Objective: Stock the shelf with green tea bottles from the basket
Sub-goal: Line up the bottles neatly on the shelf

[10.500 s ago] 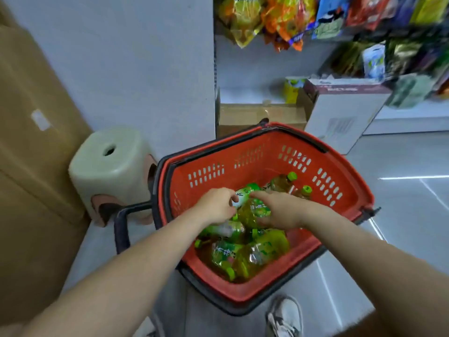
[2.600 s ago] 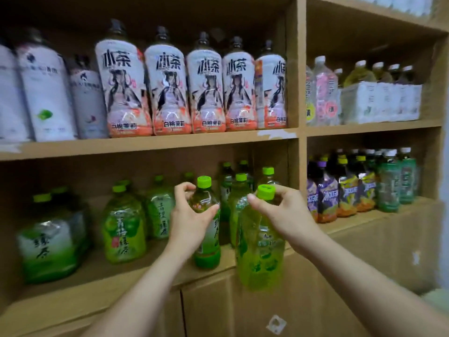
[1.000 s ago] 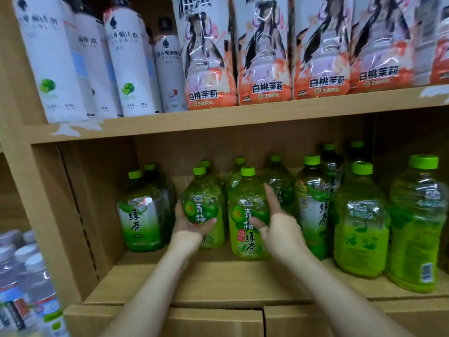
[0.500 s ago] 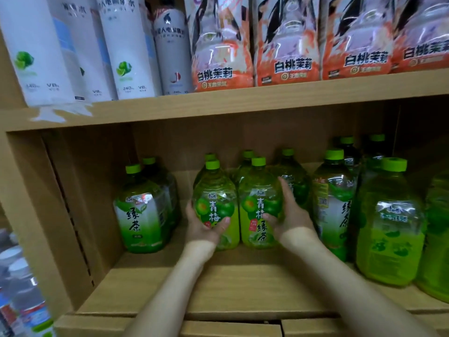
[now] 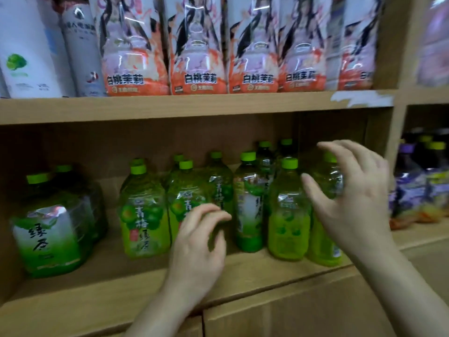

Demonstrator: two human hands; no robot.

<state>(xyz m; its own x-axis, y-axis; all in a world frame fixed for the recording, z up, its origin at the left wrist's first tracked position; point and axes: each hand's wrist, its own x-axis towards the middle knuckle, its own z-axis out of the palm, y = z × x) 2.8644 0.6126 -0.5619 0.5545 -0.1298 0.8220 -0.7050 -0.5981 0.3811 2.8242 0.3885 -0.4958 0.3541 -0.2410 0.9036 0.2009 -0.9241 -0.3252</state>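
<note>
Two grips, both empty. Left grip [image 5: 199,246]: fingers loosely curled round nothing, over the front edge of the shelf [image 5: 73,290], just in front of the second bottle in the row. Right grip [image 5: 352,198]: fingers spread apart, up at the shoulder of the rightmost bottle [image 5: 320,239], near the shelf's right end by the upright [image 5: 397,132]. Can't tell if your fingertips touch that bottle, because of motion blur.

Green tea bottles [image 5: 143,215]: upright in a row on the lower shelf, from mid-board to the right end, with more caps showing toward the back edge. Big green-label bottle [image 5: 46,229] stands apart at the left end. Basket is out of view.

Step, my read: you're between loads. Nothing is in hand, so fetch is next.

Next move calls for:
- Draw both grips out over the front edge without clipping the front row. Those bottles are tall and packed close, so one knock could topple several.
- Look down and find the basket. You have no sight of it from here.
- For the next drop, bare board shows along the front edge and in the gap between the big bottle and the row.
- Leave the peach-label bottles [image 5: 136,69] on the shelf above and the purple-label bottles [image 5: 410,190] in the right bay alone.
</note>
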